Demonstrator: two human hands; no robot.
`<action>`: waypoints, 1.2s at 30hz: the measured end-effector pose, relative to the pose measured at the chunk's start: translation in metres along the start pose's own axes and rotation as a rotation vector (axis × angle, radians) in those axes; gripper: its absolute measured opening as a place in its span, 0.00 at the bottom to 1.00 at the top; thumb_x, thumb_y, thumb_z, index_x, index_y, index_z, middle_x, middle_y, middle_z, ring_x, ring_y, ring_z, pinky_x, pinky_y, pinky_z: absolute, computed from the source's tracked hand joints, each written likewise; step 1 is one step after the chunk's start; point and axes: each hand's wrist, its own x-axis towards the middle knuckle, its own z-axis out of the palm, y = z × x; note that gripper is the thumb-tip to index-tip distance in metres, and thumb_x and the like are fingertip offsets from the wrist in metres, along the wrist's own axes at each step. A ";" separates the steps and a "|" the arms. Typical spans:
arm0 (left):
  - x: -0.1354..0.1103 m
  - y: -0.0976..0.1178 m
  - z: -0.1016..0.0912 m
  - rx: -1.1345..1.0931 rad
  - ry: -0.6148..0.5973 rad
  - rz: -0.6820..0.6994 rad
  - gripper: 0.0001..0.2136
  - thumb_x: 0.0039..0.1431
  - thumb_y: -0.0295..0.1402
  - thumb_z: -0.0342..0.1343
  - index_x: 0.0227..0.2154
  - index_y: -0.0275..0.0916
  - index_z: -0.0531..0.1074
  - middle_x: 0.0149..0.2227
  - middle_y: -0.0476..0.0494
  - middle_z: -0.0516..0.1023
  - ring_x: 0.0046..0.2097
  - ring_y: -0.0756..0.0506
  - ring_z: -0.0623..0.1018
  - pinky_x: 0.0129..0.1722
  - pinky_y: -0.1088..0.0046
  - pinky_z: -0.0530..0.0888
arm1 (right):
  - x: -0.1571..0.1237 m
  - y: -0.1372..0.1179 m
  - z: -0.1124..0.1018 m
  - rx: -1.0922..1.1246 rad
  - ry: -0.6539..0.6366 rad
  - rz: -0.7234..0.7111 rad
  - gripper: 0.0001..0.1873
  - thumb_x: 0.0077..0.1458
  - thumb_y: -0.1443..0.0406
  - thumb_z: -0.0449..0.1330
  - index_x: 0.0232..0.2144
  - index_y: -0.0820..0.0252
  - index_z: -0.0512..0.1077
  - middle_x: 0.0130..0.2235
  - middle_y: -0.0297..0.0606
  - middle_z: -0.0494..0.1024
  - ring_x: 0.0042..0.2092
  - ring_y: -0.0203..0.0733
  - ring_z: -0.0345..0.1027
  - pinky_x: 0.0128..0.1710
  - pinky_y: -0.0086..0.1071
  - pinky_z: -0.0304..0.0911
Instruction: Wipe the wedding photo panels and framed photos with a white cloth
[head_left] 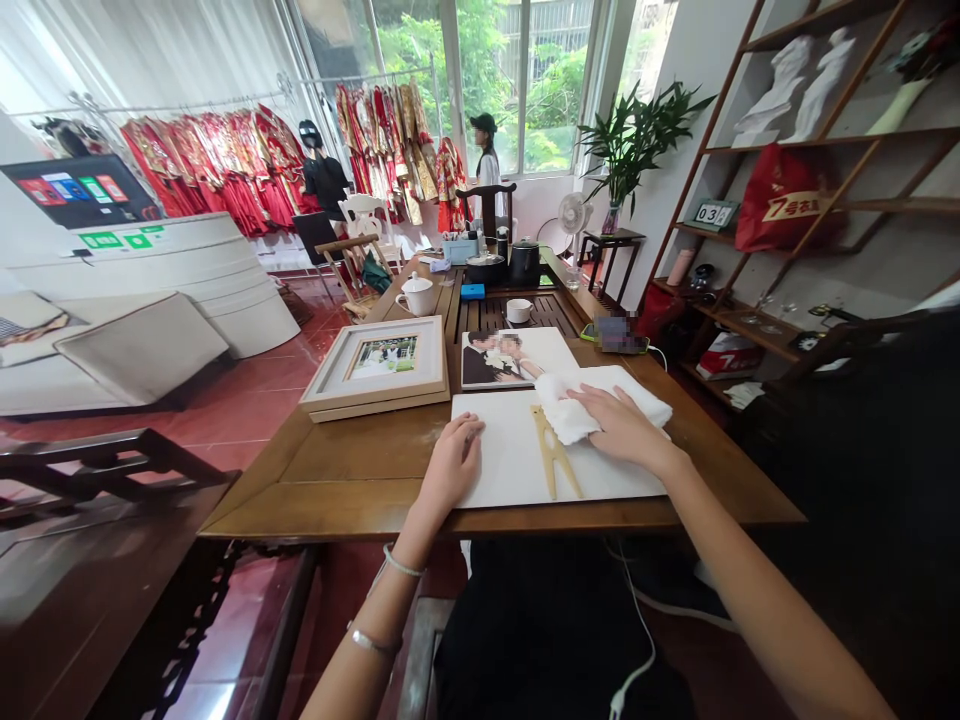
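Note:
A white rectangular board (510, 470) lies flat at the near edge of the wooden table. My left hand (452, 462) rests on the board's left edge, its fingers loosely bent and the thumb apart. On the right side, my right hand (622, 425) presses down with spread fingers on a folded white cloth (562, 405), which covers the board's upper right corner. Between the hands, a flat beige forked piece (552, 455) lies on the board, its upper end close to the cloth. Just behind is a photo print of a couple (487, 362), partly overlapped by the cloth.
Stacked wooden picture frames (375, 385) stand on the left of the table (337, 480). Farther back are a lidded white cup (417, 295), a small white cup (518, 311) and a tea tray. A phone (619, 338) with a cable lies right. Two people stand near clothes racks.

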 end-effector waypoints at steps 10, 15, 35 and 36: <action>0.000 0.001 0.001 0.031 -0.007 -0.016 0.13 0.59 0.26 0.46 0.43 0.35 0.73 0.52 0.33 0.73 0.59 0.41 0.69 0.60 0.57 0.65 | -0.066 -0.026 0.007 -0.069 0.063 -0.082 0.44 0.37 0.78 0.48 0.60 0.58 0.59 0.63 0.40 0.61 0.66 0.49 0.47 0.62 0.58 0.43; 0.000 0.001 0.001 0.034 -0.013 -0.012 0.13 0.60 0.27 0.46 0.43 0.36 0.72 0.52 0.33 0.73 0.59 0.41 0.69 0.59 0.57 0.65 | -0.108 -0.022 -0.002 -0.020 0.014 -0.176 0.48 0.34 0.78 0.47 0.61 0.53 0.58 0.64 0.35 0.60 0.66 0.46 0.45 0.63 0.55 0.43; 0.000 0.001 0.001 0.013 -0.016 -0.016 0.13 0.60 0.26 0.46 0.43 0.35 0.72 0.53 0.33 0.73 0.59 0.40 0.69 0.59 0.57 0.65 | 0.015 -0.022 0.005 0.097 -0.028 0.061 0.34 0.48 0.73 0.48 0.60 0.64 0.59 0.63 0.44 0.60 0.66 0.48 0.45 0.63 0.56 0.35; 0.000 0.001 0.001 0.011 -0.015 -0.015 0.13 0.60 0.26 0.46 0.43 0.35 0.72 0.53 0.33 0.73 0.59 0.40 0.69 0.59 0.57 0.65 | 0.014 -0.026 0.006 0.092 -0.022 0.061 0.34 0.48 0.73 0.48 0.60 0.65 0.59 0.64 0.45 0.60 0.66 0.49 0.45 0.63 0.56 0.35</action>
